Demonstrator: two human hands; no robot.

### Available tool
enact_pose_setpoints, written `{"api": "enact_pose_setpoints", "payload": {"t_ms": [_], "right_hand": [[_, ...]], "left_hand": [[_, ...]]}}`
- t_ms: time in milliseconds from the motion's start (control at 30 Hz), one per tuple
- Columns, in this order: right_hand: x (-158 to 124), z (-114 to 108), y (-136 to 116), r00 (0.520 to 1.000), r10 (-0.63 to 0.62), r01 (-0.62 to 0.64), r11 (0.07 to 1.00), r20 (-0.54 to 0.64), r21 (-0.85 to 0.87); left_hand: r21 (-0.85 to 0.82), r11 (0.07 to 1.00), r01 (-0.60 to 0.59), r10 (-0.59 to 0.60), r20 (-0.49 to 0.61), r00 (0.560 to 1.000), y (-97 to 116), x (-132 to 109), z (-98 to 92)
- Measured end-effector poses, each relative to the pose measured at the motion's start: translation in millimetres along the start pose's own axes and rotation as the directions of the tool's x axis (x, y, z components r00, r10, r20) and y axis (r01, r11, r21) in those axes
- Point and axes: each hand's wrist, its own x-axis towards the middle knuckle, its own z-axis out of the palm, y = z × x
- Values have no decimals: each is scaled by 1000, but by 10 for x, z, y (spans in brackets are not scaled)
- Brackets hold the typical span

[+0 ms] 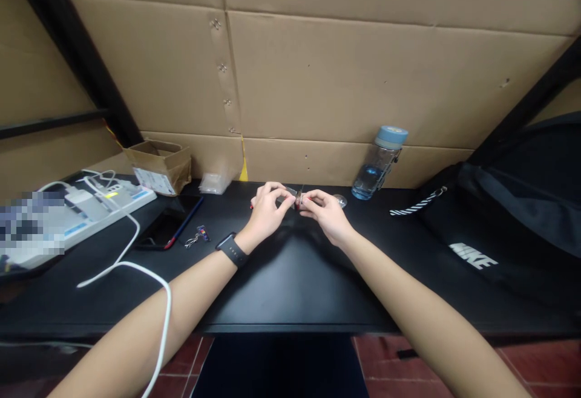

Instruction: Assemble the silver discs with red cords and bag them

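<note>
My left hand [267, 207] and my right hand [324, 210] meet over the far middle of the black desk [290, 277]. Both pinch a small clear, silvery object [296, 193] between their fingertips; it is too small to name. A black watch [231, 248] sits on my left wrist. A small red thing shows by my left fingers. A small clear round piece [340, 200] lies on the desk just right of my right hand.
A clear water bottle [379, 165] with a blue lid stands at the back. A black bag [499, 216] fills the right side. At left lie a power strip [104, 204], a white cable [131, 265], a phone [166, 225], a keyring [197, 238], a cardboard box [158, 165] and a plastic bag [215, 181].
</note>
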Motion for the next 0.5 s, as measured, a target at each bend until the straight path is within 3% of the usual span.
{"api": "enact_pose_setpoints", "payload": {"t_ms": [233, 500], "right_hand": [[-49, -13, -64, 977, 169, -199, 936, 126, 289], [-31, -40, -72, 947, 276, -317, 880, 163, 355]], "left_hand": [[31, 1000, 3, -4, 30, 1000, -11, 1, 3], [61, 998, 6, -10, 56, 998, -28, -8, 36]]}}
